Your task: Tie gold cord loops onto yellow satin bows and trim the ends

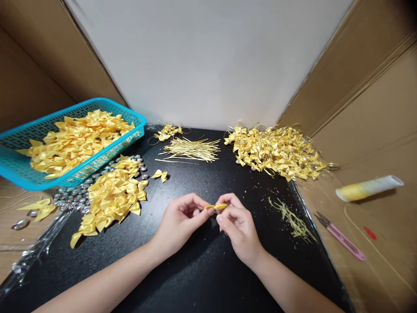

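Note:
Between my two hands is a small yellow ribbon bow [221,206], held up over the black table [195,278]. The fingertips of my left hand [185,217] pinch its left side. My right hand [239,226] grips the right side with thumb and fingers. Something small and dark shows at the middle of the bow, too small to make out. A single loose bow [160,175] lies beyond my left hand. Farther left a pile of yellow bows [114,191] rests beside silvery beads [74,195].
A blue basket [142,123] full of bows stands at the left. Gold twist ties [192,149] lie at the back, with finished-looking bows [276,152] heaped to their right. Thread scraps [295,221], pink-handled snips [345,241] and a thread cone [369,188] are at the right.

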A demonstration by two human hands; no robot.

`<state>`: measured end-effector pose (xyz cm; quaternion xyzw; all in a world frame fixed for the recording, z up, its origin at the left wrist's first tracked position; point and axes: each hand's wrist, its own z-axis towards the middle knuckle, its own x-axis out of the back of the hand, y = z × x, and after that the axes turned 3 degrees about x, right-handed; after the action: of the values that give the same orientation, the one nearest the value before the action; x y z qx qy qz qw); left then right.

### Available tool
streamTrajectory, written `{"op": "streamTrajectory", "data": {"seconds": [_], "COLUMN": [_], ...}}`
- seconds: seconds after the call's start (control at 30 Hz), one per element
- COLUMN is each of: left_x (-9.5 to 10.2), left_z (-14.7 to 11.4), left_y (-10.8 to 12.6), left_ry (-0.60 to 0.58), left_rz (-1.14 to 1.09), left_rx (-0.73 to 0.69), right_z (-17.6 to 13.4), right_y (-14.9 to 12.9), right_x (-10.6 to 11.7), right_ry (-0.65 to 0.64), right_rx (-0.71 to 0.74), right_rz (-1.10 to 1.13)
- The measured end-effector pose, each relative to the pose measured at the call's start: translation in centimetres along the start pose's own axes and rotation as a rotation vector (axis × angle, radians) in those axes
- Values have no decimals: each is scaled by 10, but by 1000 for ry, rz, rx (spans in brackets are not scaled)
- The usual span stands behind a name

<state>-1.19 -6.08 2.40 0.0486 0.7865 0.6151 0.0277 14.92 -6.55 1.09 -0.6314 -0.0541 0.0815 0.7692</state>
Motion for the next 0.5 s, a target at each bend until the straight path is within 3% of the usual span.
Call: {"op": "streamTrajectory", "data": {"seconds": [0.27, 0.5], "left_x": [-1, 0], "left_z": [0, 1], "left_y": [2, 2], "left_ry": [13, -56], "left_rz": [-6, -77], "left_rx": [0, -14], "right_z": [-1, -2], "right_y": [0, -1], "right_x": [0, 3], "right_ry": [-11, -53], "right_rx": [23, 76], "right_rz": [-26, -113]}}
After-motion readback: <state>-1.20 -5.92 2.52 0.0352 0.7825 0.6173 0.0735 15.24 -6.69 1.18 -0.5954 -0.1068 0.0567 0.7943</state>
